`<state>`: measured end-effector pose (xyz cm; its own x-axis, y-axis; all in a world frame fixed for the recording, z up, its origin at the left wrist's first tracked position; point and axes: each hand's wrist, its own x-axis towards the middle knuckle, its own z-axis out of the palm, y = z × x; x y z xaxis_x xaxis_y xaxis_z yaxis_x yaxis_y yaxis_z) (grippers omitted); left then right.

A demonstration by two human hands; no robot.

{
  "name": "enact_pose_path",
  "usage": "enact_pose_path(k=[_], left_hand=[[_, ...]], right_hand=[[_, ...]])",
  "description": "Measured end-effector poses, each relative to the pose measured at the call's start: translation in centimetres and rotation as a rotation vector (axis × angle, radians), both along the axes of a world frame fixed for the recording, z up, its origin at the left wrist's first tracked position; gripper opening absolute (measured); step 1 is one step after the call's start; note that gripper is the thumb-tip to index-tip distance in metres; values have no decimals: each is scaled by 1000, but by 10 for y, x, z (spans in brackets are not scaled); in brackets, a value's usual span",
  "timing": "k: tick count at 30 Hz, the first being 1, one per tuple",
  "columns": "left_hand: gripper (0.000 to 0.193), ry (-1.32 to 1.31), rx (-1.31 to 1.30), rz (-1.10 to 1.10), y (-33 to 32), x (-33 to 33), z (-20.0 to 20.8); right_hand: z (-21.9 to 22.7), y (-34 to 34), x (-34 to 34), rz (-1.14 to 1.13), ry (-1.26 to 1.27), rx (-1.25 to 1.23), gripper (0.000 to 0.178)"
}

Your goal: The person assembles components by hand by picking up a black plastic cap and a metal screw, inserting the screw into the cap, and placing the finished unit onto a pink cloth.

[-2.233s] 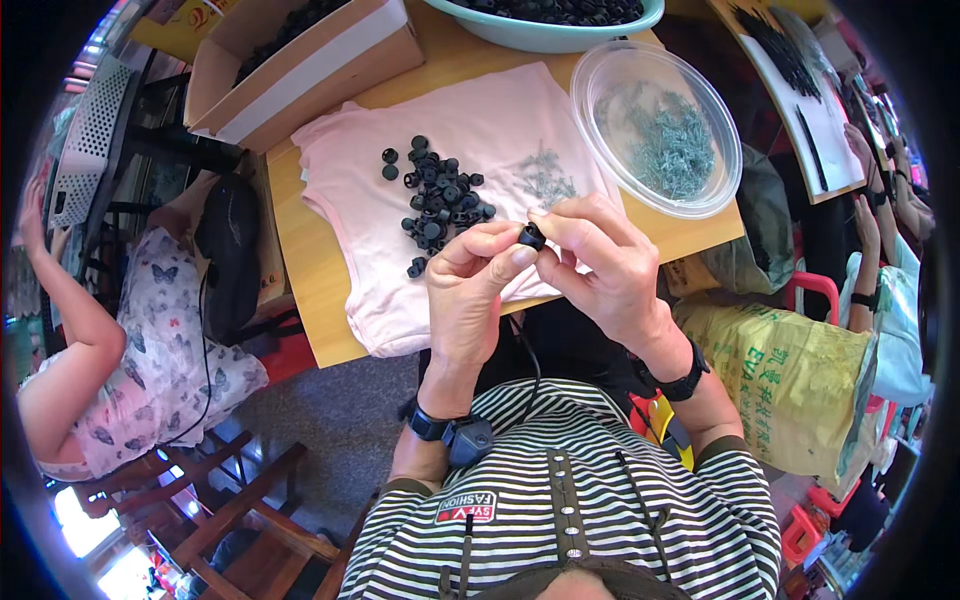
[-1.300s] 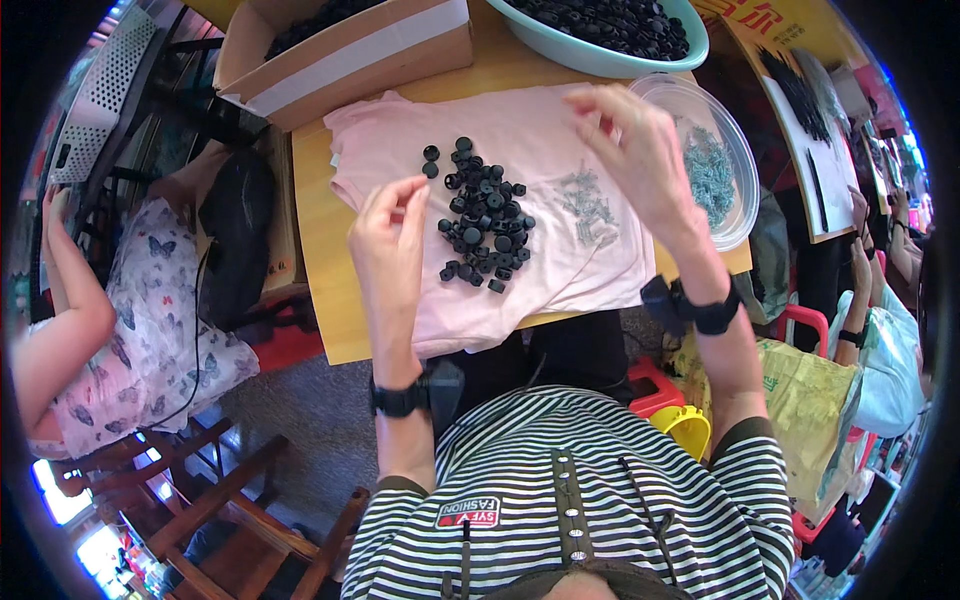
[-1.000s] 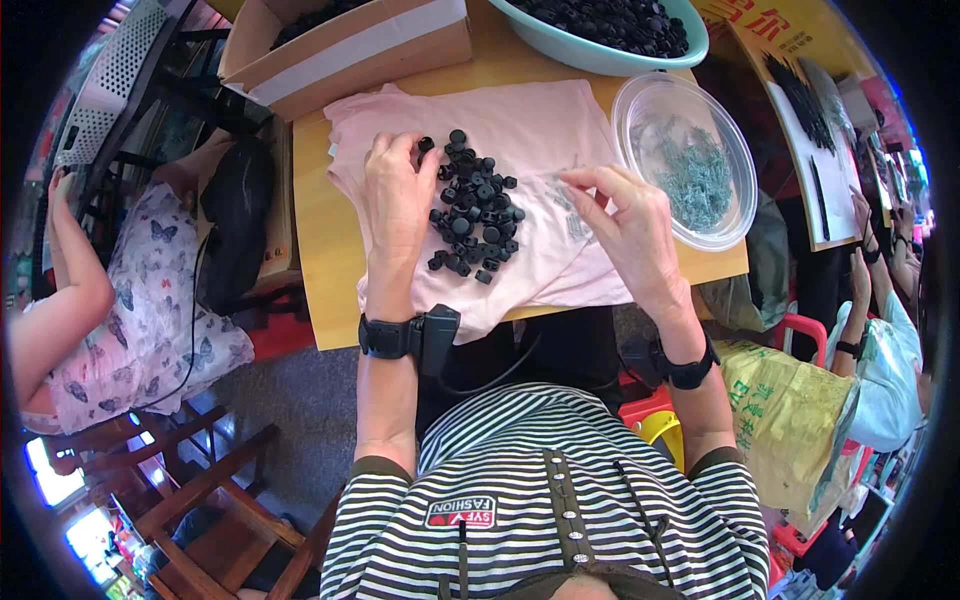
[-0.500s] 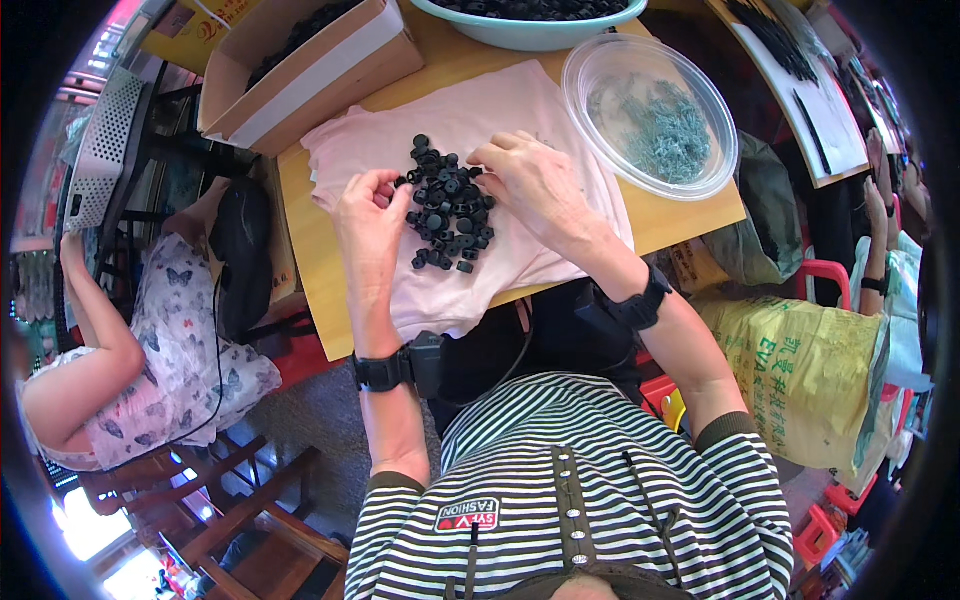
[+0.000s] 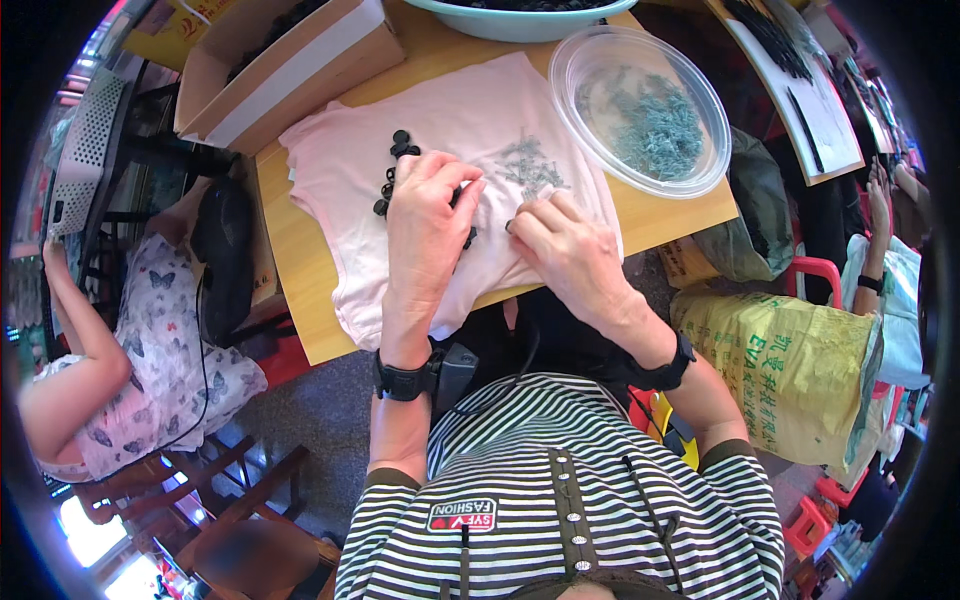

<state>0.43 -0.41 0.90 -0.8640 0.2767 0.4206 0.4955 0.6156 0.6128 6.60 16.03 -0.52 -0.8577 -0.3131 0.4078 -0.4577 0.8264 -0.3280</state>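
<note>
A pile of small black plastic parts (image 5: 401, 140) lies on a pale pink cloth (image 5: 330, 240), mostly covered by my left hand (image 5: 425, 225). That hand is closed over the pile, thumb and fingers curled together. Dark plastic shows in the gap, but what it pinches is unclear. My right hand (image 5: 572, 245) rests low over the cloth to the right. A small black part (image 5: 509, 226) sticks out at its fingertips. Just beyond that hand, a loose patch of thin greyish wire-like pieces (image 5: 530, 165), perhaps springs, is spread on the cloth.
A clear round tub (image 5: 722, 160) of blue-green wiry pieces stands on the wooden table (image 5: 690, 212). Behind are a cardboard box (image 5: 300, 75) and a light blue basin (image 5: 520, 25), both holding black parts. A person sits at the left; a yellow sack (image 5: 770, 370) stands at the right.
My left hand has moved right, over the black pile. My right hand has drawn back toward me and right, off the pile, uncovering the greyish pieces. The view has shifted slightly.
</note>
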Motion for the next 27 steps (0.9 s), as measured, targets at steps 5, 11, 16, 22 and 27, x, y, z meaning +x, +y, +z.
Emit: enact_pose_path(k=[5, 11, 16, 22, 27], left_hand=[[7, -24, -69, -30, 18, -6, -8], [5, 42, -201, -52, 27, -12, -13], [7, 28, -235, -63, 23, -14, -11], [7, 47, -73, -50, 18, -8, -4], [12, -481, 721, -94, 9, 19, 6]], right_hand=[[-5, 2, 3, 20, -48, -80, 14], [-3, 2, -1, -6, -82, -99, 19], [0, 4, 0, 22, -85, -58, 22], [3, 10, -1, 28, -120, -253, 17], [44, 34, -9, -41, -376, -1065, 21]])
